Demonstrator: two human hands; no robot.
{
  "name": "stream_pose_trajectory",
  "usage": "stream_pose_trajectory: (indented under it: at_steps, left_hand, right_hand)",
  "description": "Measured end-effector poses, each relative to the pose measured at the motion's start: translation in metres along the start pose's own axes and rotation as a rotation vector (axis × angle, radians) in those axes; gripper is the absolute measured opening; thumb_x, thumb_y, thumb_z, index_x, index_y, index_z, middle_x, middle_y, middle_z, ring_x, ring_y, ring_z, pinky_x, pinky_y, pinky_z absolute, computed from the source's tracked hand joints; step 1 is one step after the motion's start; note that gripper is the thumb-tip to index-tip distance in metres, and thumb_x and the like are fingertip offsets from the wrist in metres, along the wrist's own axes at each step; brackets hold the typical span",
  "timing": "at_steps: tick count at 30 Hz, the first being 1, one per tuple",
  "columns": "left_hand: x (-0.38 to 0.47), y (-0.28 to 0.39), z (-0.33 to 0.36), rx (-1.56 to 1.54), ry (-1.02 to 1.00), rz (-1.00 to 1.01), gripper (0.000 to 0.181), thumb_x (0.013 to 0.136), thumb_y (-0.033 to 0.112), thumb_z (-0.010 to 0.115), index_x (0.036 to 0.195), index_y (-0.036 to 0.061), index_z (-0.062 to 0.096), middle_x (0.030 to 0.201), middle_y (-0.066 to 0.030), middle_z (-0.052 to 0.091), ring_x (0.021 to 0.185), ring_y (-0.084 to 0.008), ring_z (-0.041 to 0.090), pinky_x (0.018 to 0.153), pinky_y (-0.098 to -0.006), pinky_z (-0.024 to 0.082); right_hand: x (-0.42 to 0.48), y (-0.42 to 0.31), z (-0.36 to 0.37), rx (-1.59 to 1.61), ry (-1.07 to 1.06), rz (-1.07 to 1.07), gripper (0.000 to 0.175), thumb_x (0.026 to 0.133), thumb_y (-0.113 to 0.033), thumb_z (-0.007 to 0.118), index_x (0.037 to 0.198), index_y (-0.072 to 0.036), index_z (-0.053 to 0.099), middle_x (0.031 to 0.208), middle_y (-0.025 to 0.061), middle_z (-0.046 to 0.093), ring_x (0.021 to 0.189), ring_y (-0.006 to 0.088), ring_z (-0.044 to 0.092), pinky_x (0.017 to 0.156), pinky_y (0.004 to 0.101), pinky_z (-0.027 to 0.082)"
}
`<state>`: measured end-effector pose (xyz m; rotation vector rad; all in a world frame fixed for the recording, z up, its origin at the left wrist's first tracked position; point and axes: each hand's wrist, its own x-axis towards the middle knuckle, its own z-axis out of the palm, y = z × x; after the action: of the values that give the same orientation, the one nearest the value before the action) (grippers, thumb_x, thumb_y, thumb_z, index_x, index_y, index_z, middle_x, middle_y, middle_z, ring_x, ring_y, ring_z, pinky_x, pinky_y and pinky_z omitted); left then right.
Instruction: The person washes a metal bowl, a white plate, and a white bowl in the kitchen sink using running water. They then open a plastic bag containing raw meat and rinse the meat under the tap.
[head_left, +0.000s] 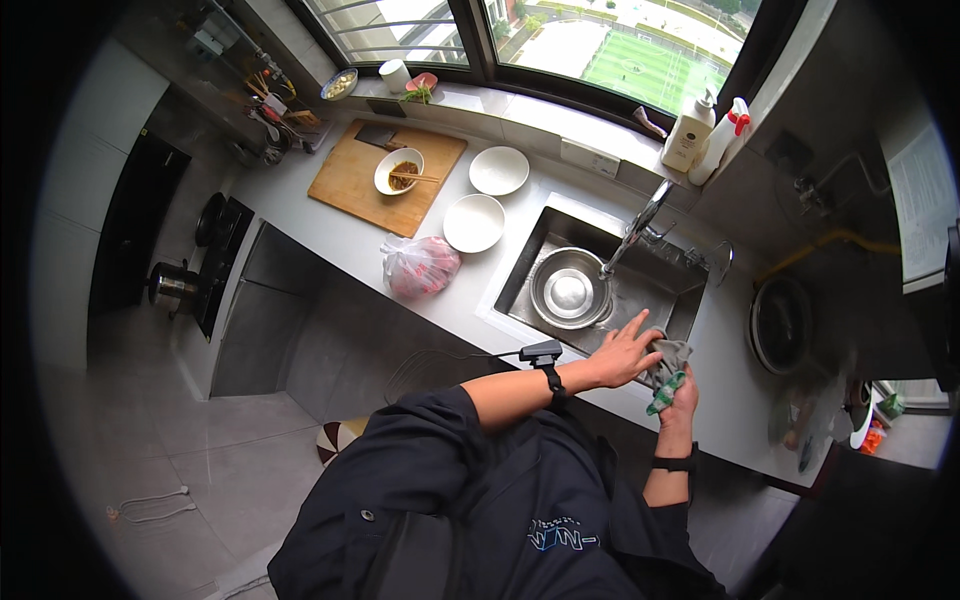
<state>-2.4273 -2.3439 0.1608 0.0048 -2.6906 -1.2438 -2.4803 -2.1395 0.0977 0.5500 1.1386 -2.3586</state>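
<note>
My right hand (681, 394) grips a grey cloth (670, 355) with a green-and-white part, over the front right of the sink. Fingers spread, my left hand (622, 356) touches the cloth's left side with its fingertips; whether it grips any of it is unclear. Inside the steel sink (679, 319) is a round metal pot or basin (571, 288), to the left of my hands. The faucet (630, 232) reaches over the sink, its spout at the basin's right rim.
Left of the sink are two white bowls (474, 223), a tied plastic bag (421, 266) and a wooden cutting board (337, 176) bearing a cleaver (375, 136) and a sauce bowl with chopsticks (399, 171). A pump bottle (688, 135) and spray bottle (718, 146) stand on the sill.
</note>
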Motion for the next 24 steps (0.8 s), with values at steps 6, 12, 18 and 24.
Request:
stream_pose_trajectory:
  at_steps: [6,12,18,24]
  left_hand:
    - [-0.056,-0.115,-0.088,-0.258,0.291,-0.444,0.024,0.103,0.023,0.064,0.104,-0.0005,0.065,0.096,-0.0151,0.07,0.088,-0.0241,0.069,0.079,-0.0353,0.055]
    - [-0.149,-0.292,-0.249,0.234,0.907,-1.026,0.029,0.094,0.015,0.068,0.119,0.0021,0.064,0.12,-0.0187,0.061,0.111,-0.0346,0.061,0.1,-0.0445,0.049]
    - [-0.151,-0.334,-0.324,0.358,0.784,-0.613,0.04,0.093,0.017,0.074,0.127,-0.0021,0.066,0.137,-0.0216,0.056,0.129,-0.038,0.054,0.112,-0.0424,0.043]
    - [-0.141,-0.335,-0.364,0.382,0.503,-0.364,0.035,0.091,0.016,0.077,0.118,-0.0048,0.069,0.134,-0.0172,0.058,0.125,-0.0375,0.055,0.107,-0.0439,0.047]
  right_hand:
    - [0.047,-0.092,-0.094,-0.498,0.493,-0.422,0.055,0.107,-0.042,0.055,0.146,-0.004,0.049,0.141,0.0139,0.057,0.122,0.0263,0.058,0.102,0.0402,0.049]
    - [0.037,-0.023,-0.067,-1.281,0.335,-0.589,0.025,0.102,-0.019,0.062,0.119,-0.001,0.067,0.115,0.0154,0.069,0.104,0.0246,0.066,0.091,0.0376,0.052]
    - [0.008,0.122,0.162,-1.194,-0.529,-0.385,0.015,0.1,-0.009,0.066,0.111,0.0,0.072,0.096,0.0086,0.074,0.085,0.0153,0.07,0.077,0.0298,0.056]
    - [0.014,0.238,0.367,-1.164,-0.856,-0.53,0.014,0.093,-0.004,0.069,0.107,-0.004,0.072,0.1,0.0156,0.072,0.09,0.029,0.072,0.078,0.0369,0.059]
